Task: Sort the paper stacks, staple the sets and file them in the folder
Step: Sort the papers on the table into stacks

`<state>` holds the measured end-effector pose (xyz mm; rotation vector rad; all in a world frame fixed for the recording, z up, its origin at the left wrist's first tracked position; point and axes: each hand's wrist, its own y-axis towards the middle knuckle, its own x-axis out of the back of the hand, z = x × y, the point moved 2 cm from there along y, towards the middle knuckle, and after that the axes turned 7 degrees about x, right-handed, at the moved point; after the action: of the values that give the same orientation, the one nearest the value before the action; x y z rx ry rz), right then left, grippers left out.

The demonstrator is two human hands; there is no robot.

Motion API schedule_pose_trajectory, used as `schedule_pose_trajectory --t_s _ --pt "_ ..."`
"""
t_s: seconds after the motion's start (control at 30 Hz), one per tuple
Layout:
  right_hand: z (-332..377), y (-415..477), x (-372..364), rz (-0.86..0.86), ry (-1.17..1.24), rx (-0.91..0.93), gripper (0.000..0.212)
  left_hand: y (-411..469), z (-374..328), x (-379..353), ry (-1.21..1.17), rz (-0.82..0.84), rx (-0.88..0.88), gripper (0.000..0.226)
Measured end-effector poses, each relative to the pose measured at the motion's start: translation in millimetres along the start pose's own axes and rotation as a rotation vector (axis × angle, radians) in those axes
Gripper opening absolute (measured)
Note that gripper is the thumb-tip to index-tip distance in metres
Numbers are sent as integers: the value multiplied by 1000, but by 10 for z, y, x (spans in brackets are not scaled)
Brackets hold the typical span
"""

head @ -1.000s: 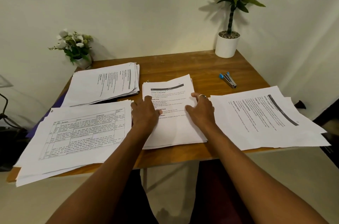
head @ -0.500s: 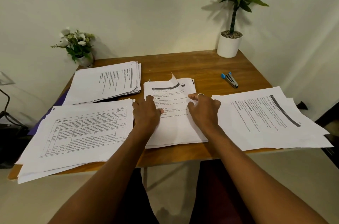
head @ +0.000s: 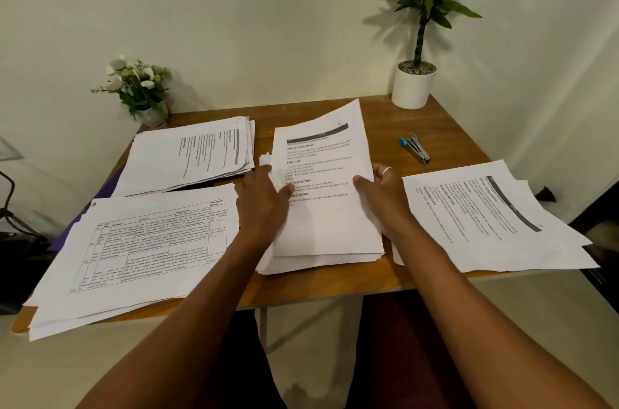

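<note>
Several paper stacks lie on the wooden table [head: 382, 127]. The middle stack [head: 325, 241] is in front of me. My right hand [head: 382, 191] pinches the right edge of its top sheets [head: 321, 154], whose far end is lifted off the stack. My left hand [head: 264, 204] rests flat on the stack's left side. A stack with a printed table [head: 140, 241] lies near left, another stack [head: 194, 154] far left, and a spread of sheets [head: 485, 217] on the right. A blue stapler [head: 414, 149] lies far right. A purple folder [head: 72, 231] peeks from under the left stacks.
A white pot with a tall green plant [head: 413, 83] stands at the back right corner. A small flower pot [head: 144, 90] stands at the back left. The near-left stack and the right sheets overhang the table's front edge.
My right hand has taken hold of the top sheets of the middle stack and lifted their far end. My left hand has slid slightly left on the stack.
</note>
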<state>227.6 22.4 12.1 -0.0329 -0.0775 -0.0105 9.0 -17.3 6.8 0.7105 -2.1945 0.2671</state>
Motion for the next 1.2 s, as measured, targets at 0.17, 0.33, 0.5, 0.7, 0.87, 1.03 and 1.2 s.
schedule_pose_trajectory --t_s 0.17,0.33,0.5,0.7,0.87,1.03,1.2 --pt "24 -36 144 -51 102 -28 28 -47 -97 11 -374 205 77 59" --pt "-11 -104 231 -98 110 -28 37 -117 -100 -5 -455 321 131 46" --pt "4 -109 409 -138 217 -28 42 -141 -210 -28 -399 433 52 39" --pt "-35 -136 769 -538 384 7 44 -195 -490 -74 -712 689 268 42" --pt "-121 -227 968 -763 444 85 56 -373 -686 -449 -879 759 404 38" --pt "-131 -354 1216 -923 -63 232 87 -458 -1036 -797 -586 603 326 55" --pt "-133 -366 1265 -769 -431 480 69 -489 -1320 -1030 -310 545 214 75"
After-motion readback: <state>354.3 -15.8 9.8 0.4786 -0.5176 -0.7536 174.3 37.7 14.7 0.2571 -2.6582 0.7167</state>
